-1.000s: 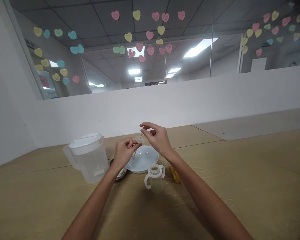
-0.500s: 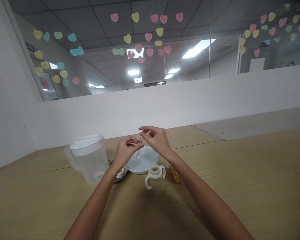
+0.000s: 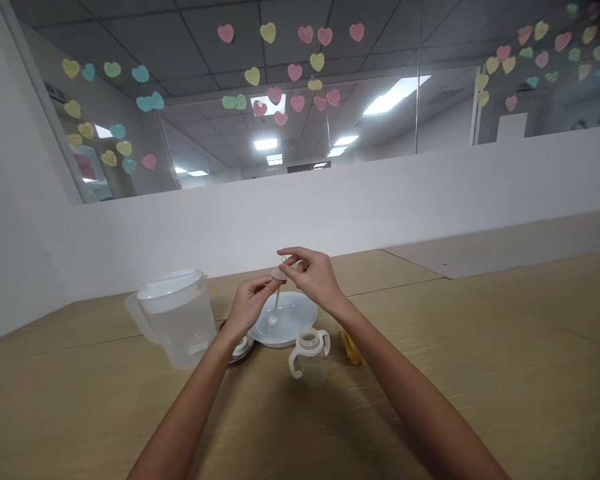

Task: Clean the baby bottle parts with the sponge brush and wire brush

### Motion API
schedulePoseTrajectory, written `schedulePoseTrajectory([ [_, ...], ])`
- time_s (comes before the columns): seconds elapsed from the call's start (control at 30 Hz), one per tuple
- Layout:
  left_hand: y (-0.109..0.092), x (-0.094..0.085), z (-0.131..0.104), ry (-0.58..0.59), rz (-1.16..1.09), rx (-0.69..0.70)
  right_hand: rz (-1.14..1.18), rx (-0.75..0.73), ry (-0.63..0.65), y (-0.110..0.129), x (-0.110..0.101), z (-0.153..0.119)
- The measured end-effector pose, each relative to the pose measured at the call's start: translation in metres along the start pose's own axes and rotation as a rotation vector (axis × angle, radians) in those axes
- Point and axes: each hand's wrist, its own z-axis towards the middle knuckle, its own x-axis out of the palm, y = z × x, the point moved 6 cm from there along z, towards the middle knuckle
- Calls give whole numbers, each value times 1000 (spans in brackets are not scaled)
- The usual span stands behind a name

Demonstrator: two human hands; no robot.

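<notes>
Near-upright straw (image 3: 277, 302), bulb (image 3: 273, 321) downward, left fingers (image 3: 268, 289) pinching disc (image 3: 277, 274), right fingers (image 3: 296, 252) pinching wire (image 3: 284, 259)

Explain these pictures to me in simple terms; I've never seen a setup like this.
There is no machine here: these are a person's own bare hands, seen by one camera worn on the head, looking forward and down.

The left hand holds a small clear disc; a thin straw hangs below it, over a white bowl. The right hand pinches a thin wire loop just above the disc.

On the table stand a lidded jug and an open two-handled bottle. Something yellow lies partly behind the right forearm.
</notes>
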Motion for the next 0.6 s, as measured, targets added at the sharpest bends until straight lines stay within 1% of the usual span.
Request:
schedulePoseTrajectory([
  [0.23,-1,-1,-2,12,72,-41,76,39,-34,0,-11,4],
  [0.4,-2,1,-3,42,44,-37,123,57,-71,1,-23,7],
  [0.6,-2,2,-4,67,30,-28,160,30,-106,5,-37,9],
])
